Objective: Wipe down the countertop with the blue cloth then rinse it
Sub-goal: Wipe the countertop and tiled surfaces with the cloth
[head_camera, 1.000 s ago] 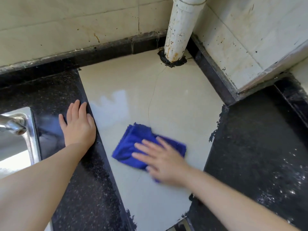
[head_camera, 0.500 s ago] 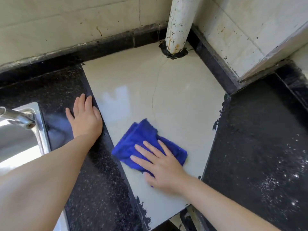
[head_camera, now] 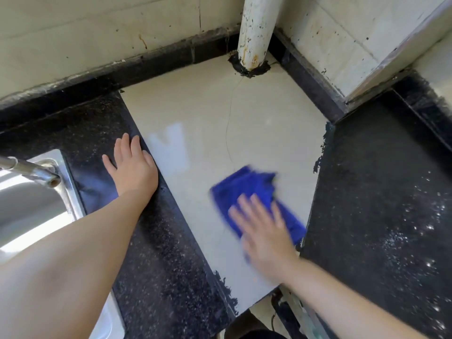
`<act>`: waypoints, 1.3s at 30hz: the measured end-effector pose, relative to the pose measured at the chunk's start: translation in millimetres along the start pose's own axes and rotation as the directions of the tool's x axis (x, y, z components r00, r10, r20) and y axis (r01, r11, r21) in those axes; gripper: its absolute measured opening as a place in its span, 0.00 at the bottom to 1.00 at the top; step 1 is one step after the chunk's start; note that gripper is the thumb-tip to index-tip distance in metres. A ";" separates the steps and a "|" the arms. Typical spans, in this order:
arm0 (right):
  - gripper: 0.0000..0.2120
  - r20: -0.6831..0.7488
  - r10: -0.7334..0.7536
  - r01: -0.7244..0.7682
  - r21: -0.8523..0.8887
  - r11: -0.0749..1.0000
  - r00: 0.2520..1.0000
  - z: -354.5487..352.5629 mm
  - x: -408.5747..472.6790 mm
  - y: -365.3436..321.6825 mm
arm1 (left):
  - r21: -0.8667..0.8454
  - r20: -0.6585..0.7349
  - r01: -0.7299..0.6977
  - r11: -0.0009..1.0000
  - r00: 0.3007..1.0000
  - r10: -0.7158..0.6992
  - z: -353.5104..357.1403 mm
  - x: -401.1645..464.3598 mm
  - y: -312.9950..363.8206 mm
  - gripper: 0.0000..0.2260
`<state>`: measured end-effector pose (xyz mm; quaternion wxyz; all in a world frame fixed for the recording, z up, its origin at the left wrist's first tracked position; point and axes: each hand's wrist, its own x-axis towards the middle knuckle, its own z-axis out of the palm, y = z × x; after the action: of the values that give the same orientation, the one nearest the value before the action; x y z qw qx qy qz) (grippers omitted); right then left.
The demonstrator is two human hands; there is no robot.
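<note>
Right hand: the right hand (head_camera: 265, 237) lay flat, palm down, with its fingers (head_camera: 256, 206) straight and slightly spread; it was blurred.
Blue cloth: the blue cloth (head_camera: 247, 189) lay crumpled under those fingers and the palm, pressed to the surface; most of it showed beyond the fingertips and to their right, and a corner stuck out past the little-finger side, close to the dark slab.
Countertop: the cream panel of the countertop (head_camera: 208, 123) ran beneath the cloth and on ahead of the fingers, with a thin crack line running away from the fingertips.
Left hand: the left hand (head_camera: 133, 168) rested flat, fingers straight and close together, holding nothing, well apart from the cloth and to the left of the right fingers, on the black speckled slab (head_camera: 156, 265) at the seam with the cream panel.
Sink: a steel sink (head_camera: 29, 216) with a tap spout (head_camera: 31, 171) sat left of the left fingers.
Pipe: far beyond both sets of fingers, a stained white pipe (head_camera: 255, 30) rose from the corner against the tiled wall (head_camera: 85, 33).
</note>
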<state>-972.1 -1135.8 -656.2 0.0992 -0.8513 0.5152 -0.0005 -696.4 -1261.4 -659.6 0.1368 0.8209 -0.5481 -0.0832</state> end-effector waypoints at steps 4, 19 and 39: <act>0.27 0.198 -0.527 0.524 0.073 0.848 0.826 -8.1 -4.9 -10.8 | -0.002 0.005 0.009 1.000 1.000 -0.009 -0.3 -0.3 -0.7 0.20; 0.26 0.098 -0.339 0.335 0.057 0.940 0.936 -16.6 142.7 -23.8 | 0.010 0.015 0.014 1.000 1.000 -0.014 2.4 1.9 -3.6 0.21; 0.16 0.164 -0.124 0.112 0.083 0.990 0.979 -63.5 245.9 30.6 | 0.029 0.014 0.055 0.998 0.998 -0.055 4.2 5.0 -1.5 0.21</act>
<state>-890.1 -1375.9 -624.1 0.1733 -0.8732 0.4531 0.0470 -694.3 -1266.1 -664.0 0.1186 0.8368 -0.5276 -0.0853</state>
